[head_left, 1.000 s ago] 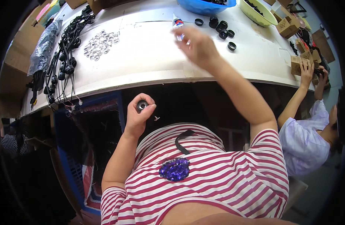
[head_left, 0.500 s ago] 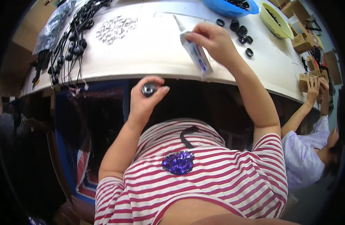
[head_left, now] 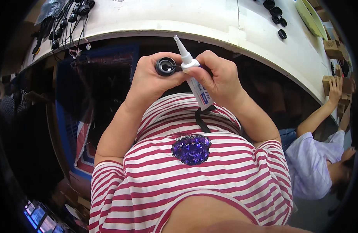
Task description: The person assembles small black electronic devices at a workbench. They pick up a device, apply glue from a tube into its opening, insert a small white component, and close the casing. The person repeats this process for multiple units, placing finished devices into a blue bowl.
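Mid-step, on one piece. Your left hand [head_left: 148,79] grasps a hollow black cylindrical piece [head_left: 164,66], fingers wrapped round it, mouth facing up at the camera; it's off the table, in front of your striped shirt. Your right hand [head_left: 221,73] pinches a soft white tube with coloured print [head_left: 190,63] just below its collar, tail hanging down. So both items are picked up and brought side by side. Not done, as far as shows: the tapered white nozzle [head_left: 181,48] points up and away, clear of the piece's mouth. No bead or drop visible. Loose black plastic rings [head_left: 276,11] lie on the white tabletop [head_left: 186,17], out of your hands; whether they're worked or waiting, can't tell.

Hard to make out: a thin dark strand [head_left: 176,66] runs from the piece's mouth toward the tube collar; what it is and which hand has it, unclear. Pale shine inside the mouth, contents unclear. Most of the piece's wall sits behind your fingers; your right thumb and fingers cover part of the tube. The pale yellow-green plastic bowl [head_left: 315,23] and black cables with bulky connectors [head_left: 73,18] are cut off up top.
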`<state>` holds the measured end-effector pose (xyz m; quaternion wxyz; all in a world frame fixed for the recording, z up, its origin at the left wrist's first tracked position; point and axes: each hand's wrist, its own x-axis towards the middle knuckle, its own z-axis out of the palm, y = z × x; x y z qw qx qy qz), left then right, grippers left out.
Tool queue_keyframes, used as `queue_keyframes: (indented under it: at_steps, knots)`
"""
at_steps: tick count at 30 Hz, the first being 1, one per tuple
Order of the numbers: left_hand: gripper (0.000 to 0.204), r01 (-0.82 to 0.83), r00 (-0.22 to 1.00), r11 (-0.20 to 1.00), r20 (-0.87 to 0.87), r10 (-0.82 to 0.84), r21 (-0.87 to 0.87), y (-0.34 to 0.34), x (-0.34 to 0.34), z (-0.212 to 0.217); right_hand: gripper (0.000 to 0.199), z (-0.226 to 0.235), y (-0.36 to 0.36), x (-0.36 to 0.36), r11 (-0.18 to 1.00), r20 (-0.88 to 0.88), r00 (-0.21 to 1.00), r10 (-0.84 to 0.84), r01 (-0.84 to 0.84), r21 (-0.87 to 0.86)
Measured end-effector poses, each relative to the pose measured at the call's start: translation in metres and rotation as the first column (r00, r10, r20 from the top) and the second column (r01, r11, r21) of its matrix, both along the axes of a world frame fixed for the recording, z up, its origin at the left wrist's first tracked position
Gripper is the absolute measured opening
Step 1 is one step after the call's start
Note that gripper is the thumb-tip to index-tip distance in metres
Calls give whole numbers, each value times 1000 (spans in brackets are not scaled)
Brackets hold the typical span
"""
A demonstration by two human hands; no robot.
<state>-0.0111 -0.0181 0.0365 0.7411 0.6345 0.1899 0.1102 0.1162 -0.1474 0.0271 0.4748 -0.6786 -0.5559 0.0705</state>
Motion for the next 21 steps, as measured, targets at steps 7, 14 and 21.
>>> queue_keyframes:
  at_steps: [7, 14, 21]
  knots:
    - [22, 8, 1000, 987, 4, -8, -161, -6, 0, -1, 21, -6, -2, -3, 994, -67, 997, 27, -19, 108]
    - [20, 19, 1000, 994, 23, -16, -112, -8, 1, -1, 21, -5, -7, -3, 997, -74, 996, 43, -38, 68]
    - [20, 19, 1000, 999, 7, -18, -45, -9, -2, -3, 19, -6, -7, -7, 993, -173, 981, 90, -76, 86]
